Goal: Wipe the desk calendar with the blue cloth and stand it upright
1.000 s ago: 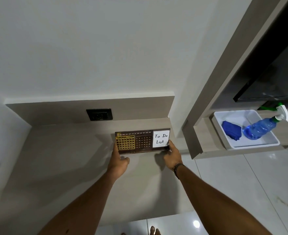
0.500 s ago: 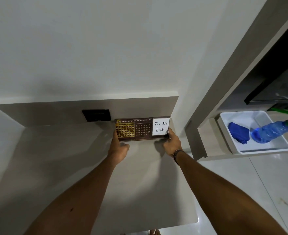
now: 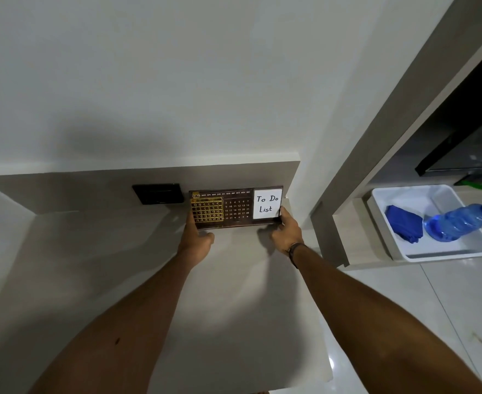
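The dark brown desk calendar [image 3: 235, 207], with a gold grid at its left and a white "To Do List" card at its right, stands nearly upright at the back of the beige desk [image 3: 120, 280], close to the back panel. My left hand [image 3: 195, 240] grips its lower left edge. Its lower right corner is held by my right hand [image 3: 286, 231]. The blue cloth [image 3: 404, 226] lies crumpled in a white tray [image 3: 382, 194] on the shelf to the right, away from both hands.
A blue spray bottle [image 3: 458, 224] with a green and white nozzle lies in the same tray beside the cloth. A black wall socket [image 3: 159, 193] sits in the back panel just left of the calendar. A dark screen [image 3: 467, 143] hangs above the shelf. Glossy floor tiles lie at lower right.
Both hands have carried the calendar away from me toward the back panel, beside the socket. The camera has shifted so the tray sits further right.
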